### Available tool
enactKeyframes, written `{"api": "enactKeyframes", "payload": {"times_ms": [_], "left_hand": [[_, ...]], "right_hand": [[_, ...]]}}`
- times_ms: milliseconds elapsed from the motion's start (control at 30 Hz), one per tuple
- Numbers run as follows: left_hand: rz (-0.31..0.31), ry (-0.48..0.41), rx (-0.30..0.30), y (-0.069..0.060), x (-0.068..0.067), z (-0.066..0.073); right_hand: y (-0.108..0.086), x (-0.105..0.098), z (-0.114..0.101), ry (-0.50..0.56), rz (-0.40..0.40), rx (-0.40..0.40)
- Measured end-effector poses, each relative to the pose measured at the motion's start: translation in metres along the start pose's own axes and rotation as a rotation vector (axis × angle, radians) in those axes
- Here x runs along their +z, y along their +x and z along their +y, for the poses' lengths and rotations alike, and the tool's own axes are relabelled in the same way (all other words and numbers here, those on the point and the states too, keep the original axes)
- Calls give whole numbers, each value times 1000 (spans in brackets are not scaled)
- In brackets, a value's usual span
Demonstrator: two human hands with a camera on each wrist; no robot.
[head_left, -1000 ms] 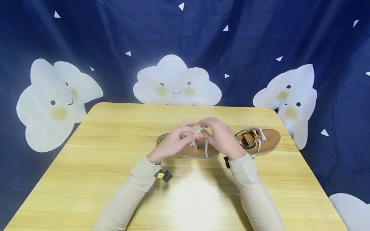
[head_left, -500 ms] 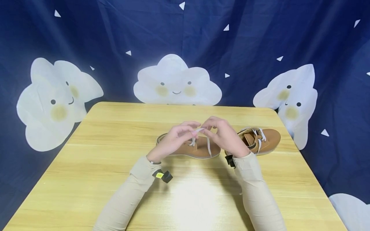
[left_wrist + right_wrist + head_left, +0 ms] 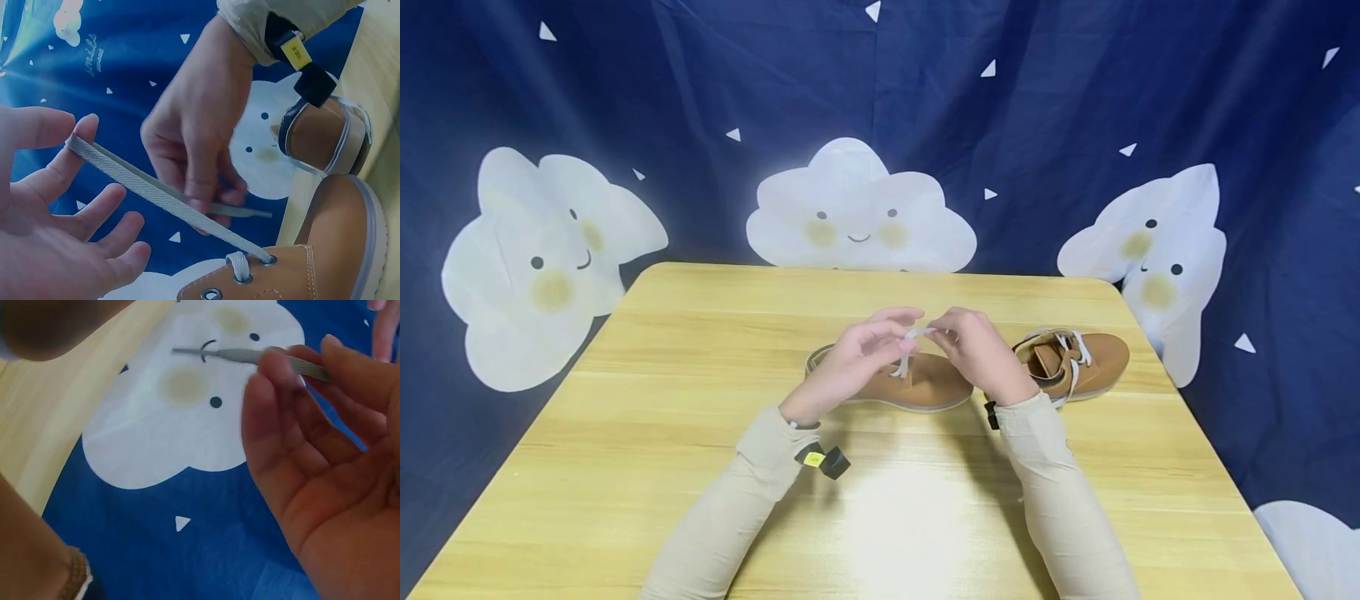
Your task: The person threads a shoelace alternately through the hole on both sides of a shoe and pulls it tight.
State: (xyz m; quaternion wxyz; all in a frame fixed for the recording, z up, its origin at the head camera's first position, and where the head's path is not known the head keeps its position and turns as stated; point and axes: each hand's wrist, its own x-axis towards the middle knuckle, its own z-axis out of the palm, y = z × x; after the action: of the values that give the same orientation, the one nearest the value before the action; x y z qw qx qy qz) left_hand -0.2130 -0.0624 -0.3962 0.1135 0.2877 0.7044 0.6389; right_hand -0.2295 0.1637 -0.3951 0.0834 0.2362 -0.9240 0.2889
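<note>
A tan shoe (image 3: 928,385) with pale grey laces lies on the table under both hands, its toe to the right. My left hand (image 3: 850,358) pinches a bend of the shoelace (image 3: 156,195) between thumb and index finger, the other fingers spread. From an eyelet the lace rises to that pinch, then doubles back to my right hand (image 3: 981,354). That hand pinches the lace near its free end; the narrow lace tip (image 3: 187,351) sticks out past the fingers. In the head view, my left hand hides part of the shoe's collar and laces.
A second tan shoe (image 3: 1093,367), also with light laces, lies on the right of the wooden table (image 3: 662,467), just beyond my right wrist. A dark blue curtain (image 3: 700,83) with white clouds hangs behind the table.
My right hand has shifted its grip along the lace toward the tip. The lace end that hung from it before the shoe no longer dangles there. My left hand stays nearly in place.
</note>
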Motion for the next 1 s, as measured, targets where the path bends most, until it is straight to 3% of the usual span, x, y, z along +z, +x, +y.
{"api": "enactKeyframes", "payload": {"times_ms": [167, 333, 433, 567, 667, 767, 867, 1000], "left_hand": [[-7, -13, 27, 0, 1, 1], [-43, 69, 58, 2, 1, 0], [-56, 182, 77, 3, -3, -3], [2, 379, 71, 4, -12, -9], [37, 600, 58, 4, -21, -14], [5, 816, 68, 4, -27, -20], [-57, 938, 74, 5, -28, -25], [-98, 981, 48, 5, -27, -30]], "right_hand": [[3, 5, 7, 54, -8, 18], [10, 13, 12, 233, 97, 64], [15, 20, 12, 362, 165, 97], [18, 27, 13, 499, 208, 131], [20, 33, 15, 618, 189, 157], [22, 38, 16, 705, 141, 178], [24, 41, 15, 689, 113, 197], [26, 43, 13, 588, 107, 214]]}}
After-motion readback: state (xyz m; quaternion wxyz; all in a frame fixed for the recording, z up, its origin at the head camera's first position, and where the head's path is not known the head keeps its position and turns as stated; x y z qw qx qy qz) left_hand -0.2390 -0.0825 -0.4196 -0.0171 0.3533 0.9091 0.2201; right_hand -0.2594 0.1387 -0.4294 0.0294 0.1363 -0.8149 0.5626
